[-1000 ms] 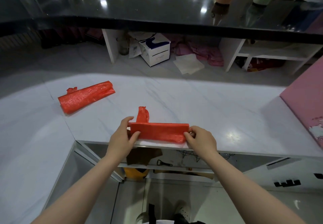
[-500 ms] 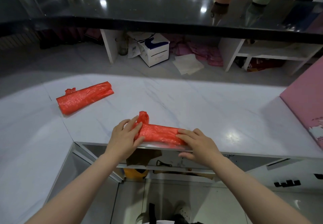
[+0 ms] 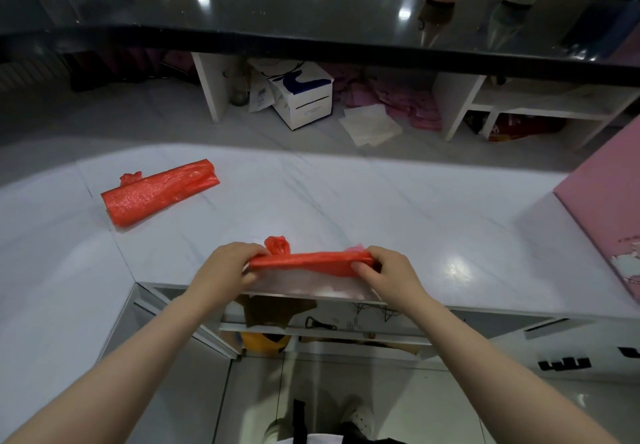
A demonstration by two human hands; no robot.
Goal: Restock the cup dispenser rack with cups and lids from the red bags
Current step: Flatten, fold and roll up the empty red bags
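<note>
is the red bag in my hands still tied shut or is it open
Tied shut. The near red bag has its knot bunched up by the left hand, and the right hand grips the other end.

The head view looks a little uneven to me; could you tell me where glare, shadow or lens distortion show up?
In the head view, glare spots sit on the black upper counter and on the white marble counter right of the hands; the shelves under the black counter lie in shadow; the wide lens bows the counter edges; the near red bag looks sharp.
</note>
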